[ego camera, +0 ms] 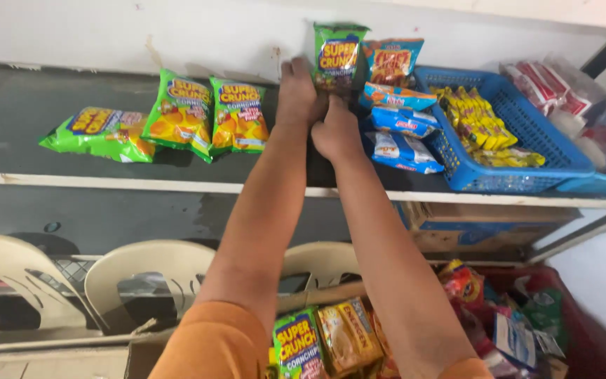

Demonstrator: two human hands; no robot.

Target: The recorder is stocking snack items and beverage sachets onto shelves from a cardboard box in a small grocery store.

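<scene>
Standing upright at top centre, the green bag point(338, 52) is pinched at its lower edge by the left hand point(297, 95) (fingers closed on it); the right hand point(337, 132), just below, touches it, grip unclear.

Landmark: blue plastic mesh basket point(527, 168) sitting at right end of dark shelf point(8, 112).

Left of basket: stack of blue-and-white snack packets point(401, 133) touching its wall, blocking passage.

Further left: three green corn-chip bags point(177, 116) lying, bare shelf strips showing between and beyond.

Below basket: cream plastic chair backs point(142, 274) crowding lower space.
</scene>
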